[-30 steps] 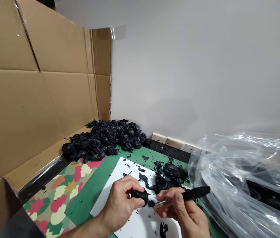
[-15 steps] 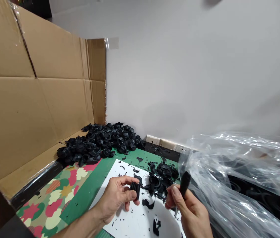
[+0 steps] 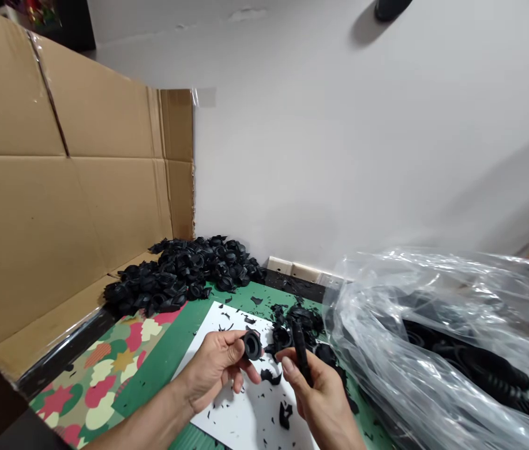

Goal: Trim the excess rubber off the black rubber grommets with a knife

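Left hand (image 3: 216, 365) pinching black hollow round piece (image 3: 252, 344); right hand (image 3: 318, 389) gripping slim black-handled tool (image 3: 299, 347), right of piece, handle tilted.

Plain wall with chipped paint, cardboard screen at left

The wall (image 3: 339, 137) is pale grey, with a chipped patch (image 3: 248, 14) near its top. A tall, creased cardboard screen (image 3: 119, 125) stands at left, its edge taped to the wall. A row of pale sockets (image 3: 304, 273) sits low, just behind a dark table (image 3: 314, 292). Light is even; a dark fitting (image 3: 391, 9) casts a soft shadow.
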Demonstrator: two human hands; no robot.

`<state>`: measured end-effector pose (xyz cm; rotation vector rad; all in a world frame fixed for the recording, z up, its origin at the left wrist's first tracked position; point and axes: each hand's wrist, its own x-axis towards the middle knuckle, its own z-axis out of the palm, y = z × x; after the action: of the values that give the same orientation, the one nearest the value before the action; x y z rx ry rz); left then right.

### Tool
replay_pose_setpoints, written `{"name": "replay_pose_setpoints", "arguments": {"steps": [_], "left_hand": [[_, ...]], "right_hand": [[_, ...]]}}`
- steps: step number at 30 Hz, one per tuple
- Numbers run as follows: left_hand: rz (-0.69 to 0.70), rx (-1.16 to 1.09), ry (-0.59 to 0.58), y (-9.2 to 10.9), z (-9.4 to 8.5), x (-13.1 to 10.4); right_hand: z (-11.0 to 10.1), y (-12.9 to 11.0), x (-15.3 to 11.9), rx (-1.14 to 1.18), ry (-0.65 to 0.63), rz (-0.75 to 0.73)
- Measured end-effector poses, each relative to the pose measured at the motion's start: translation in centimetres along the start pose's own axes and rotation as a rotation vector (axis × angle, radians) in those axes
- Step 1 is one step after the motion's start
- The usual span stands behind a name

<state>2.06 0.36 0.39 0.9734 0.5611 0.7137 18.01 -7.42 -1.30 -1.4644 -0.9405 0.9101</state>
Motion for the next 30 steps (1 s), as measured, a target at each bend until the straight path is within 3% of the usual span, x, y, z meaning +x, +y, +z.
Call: {"name": "replay_pose_setpoints", "arguments": {"steps": [7, 13, 21, 30], "left_hand": [[0.011, -0.090, -0.079, -0.1, 0.0, 0.1], [0.010, -0.120, -0.128, 0.1, 0.3, -0.1], [0.014, -0.098, -0.118, 0.1, 0.3, 0.0], [0.023, -0.056, -0.095, -0.1, -0.1, 0.1]], "right_hand": [[-0.2, 0.4, 0.2, 0.038, -0.082, -0.008], [-0.4, 0.6, 0.3, 0.046, -0.061, -0.042], [-0.2, -0.2, -0.1, 0.076, 0.009, -0.065], [0.3, -0.8, -0.6, 0.084, -0.018, 0.013]]}}
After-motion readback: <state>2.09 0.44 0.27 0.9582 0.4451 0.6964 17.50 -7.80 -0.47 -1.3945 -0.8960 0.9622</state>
